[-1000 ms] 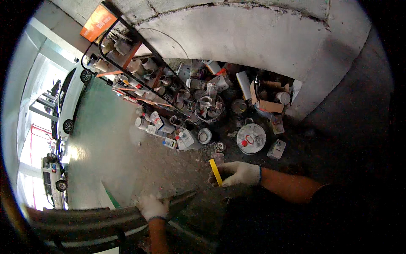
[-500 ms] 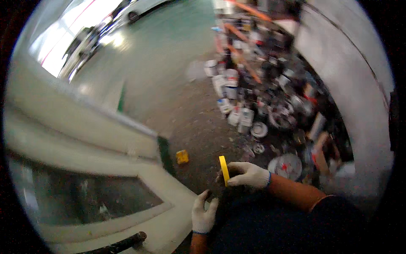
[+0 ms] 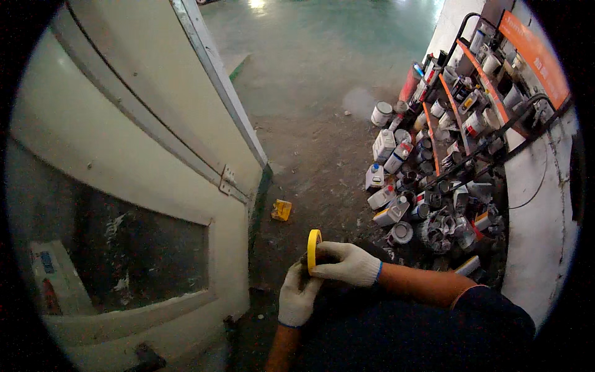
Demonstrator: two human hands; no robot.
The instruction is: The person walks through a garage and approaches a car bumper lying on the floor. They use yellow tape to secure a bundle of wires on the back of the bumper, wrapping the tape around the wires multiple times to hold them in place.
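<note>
A yellow roll of tape (image 3: pixel 313 247) stands on edge in front of me. My right hand (image 3: pixel 347 263), in a white glove, is closed around the roll from the right. My left hand (image 3: pixel 297 296), also gloved, touches the roll from below and left, its fingers curled against it. Both forearms come up from the lower edge over my dark trousers. To my left stands a white vehicle door (image 3: pixel 142 186) with a dark window (image 3: pixel 118 248).
A rack (image 3: pixel 489 105) of cans and bottles leans on the white wall at right, with several more cans and plastic bottles (image 3: pixel 396 186) piled on the dirty floor below. A small yellow object (image 3: pixel 281 209) lies beside the door's edge. Green floor stretches away ahead.
My view has swung from the can pile to the white door. My left hand has come up to the tape roll, which my right hand has held throughout.
</note>
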